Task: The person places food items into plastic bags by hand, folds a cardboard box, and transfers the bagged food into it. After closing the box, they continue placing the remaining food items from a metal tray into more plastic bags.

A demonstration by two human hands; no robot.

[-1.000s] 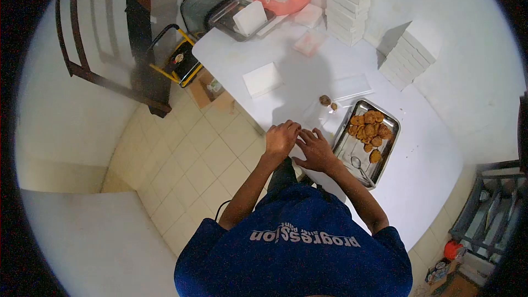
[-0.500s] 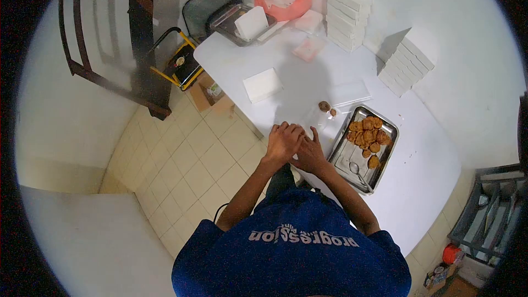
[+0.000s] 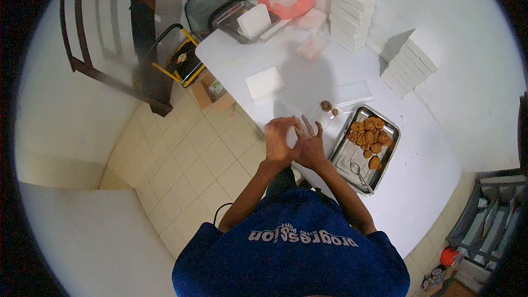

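My left hand [image 3: 280, 138] is curled near the table's front edge, its fingertips closed on something thin and clear that I cannot make out. Touching it, my right hand [image 3: 309, 146] has its fingers spread, with a clear film near them. Just beyond, brown round pieces [image 3: 326, 106] lie on clear plastic. To the right, a metal tray [image 3: 342, 166] holds several golden-brown fried pieces [image 3: 372, 133] and a spoon [image 3: 355, 168].
The white table [image 3: 423, 187] carries a flat white box [image 3: 265, 83], a clear lid [image 3: 353, 93], a pink packet [image 3: 312, 47], a red bag [image 3: 286, 0] and stacked white boxes [image 3: 350, 17]. A yellow-framed cart [image 3: 184, 64] stands beyond the left edge.
My left hand has opened its curl and lifted slightly, showing a gap between thumb and fingers. The fingers of my right hand have spread, and clear film now shows between the hands.
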